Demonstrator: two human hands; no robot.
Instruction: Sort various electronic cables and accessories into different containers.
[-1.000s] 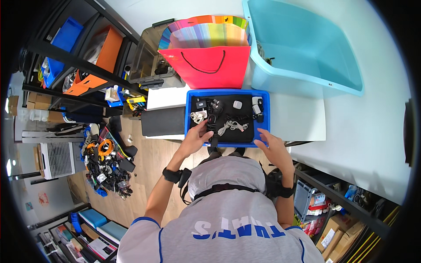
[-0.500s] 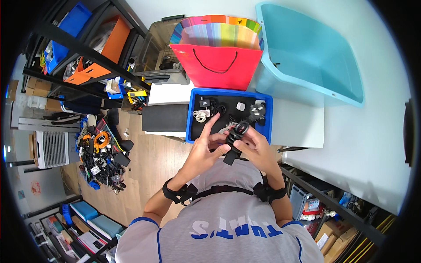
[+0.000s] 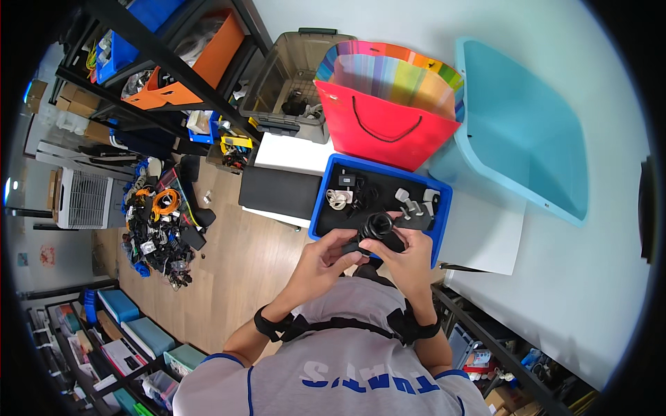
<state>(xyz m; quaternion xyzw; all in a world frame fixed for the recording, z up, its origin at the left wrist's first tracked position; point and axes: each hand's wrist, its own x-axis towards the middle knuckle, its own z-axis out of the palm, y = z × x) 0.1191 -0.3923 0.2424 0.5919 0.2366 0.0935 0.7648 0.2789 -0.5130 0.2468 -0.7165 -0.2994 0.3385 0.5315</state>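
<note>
A bundled black cable (image 3: 378, 224) with a black block attached, which looks like a power adapter, is held between both hands over the near side of a blue tray (image 3: 321, 201). My left hand (image 3: 320, 262) grips its left end, thumb and fingers closed. My right hand (image 3: 409, 260) pinches the coil side, its thumb across the front. The fingers hide part of the block. Inside the tray lie a small black adapter (image 3: 346, 180), a coiled white cable (image 3: 338, 200), a white charger (image 3: 402, 195) and a plug with metal prongs (image 3: 414, 210).
Behind the tray stand a red paper bag (image 3: 388, 128), a light blue tub (image 3: 527, 132) and a grey clear-sided bin (image 3: 277, 83). A dark pad (image 3: 281, 193) lies left of the tray. A heap of cables (image 3: 163, 236) sits on the floor at left, beside shelving.
The black block has turned from pointing toward me to lying sideways. My left index finger, stretched out before, has bent in to the bundle. The whole view has shifted and tilted.
</note>
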